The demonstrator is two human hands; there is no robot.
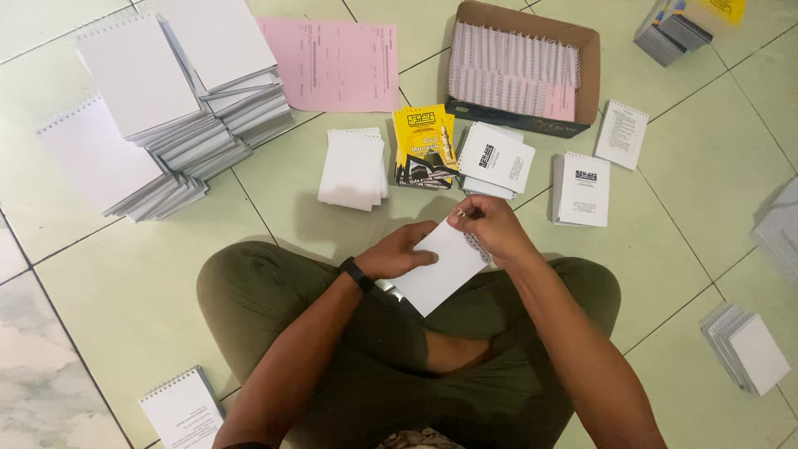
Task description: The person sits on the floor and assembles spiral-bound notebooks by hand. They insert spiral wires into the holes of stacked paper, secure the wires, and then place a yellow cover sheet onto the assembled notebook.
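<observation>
The left hand (401, 254) pinches a white booklet (442, 268) over the lap; the right hand (490, 229) – fingers pressed together – nips its wire spiral (475, 246) edge; yellow booklets (424, 146) lie beyond.

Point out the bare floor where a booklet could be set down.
Bare tile lies left of the knee, below the big white stacks, and right of the printed white stack, toward the small pads. The row between the blank stack and cardboard box is crowded.

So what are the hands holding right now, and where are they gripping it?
Both hold one small white booklet: the left hand grips its left edge, the right hand pinches its top right corner, by the spiral binding.
</observation>
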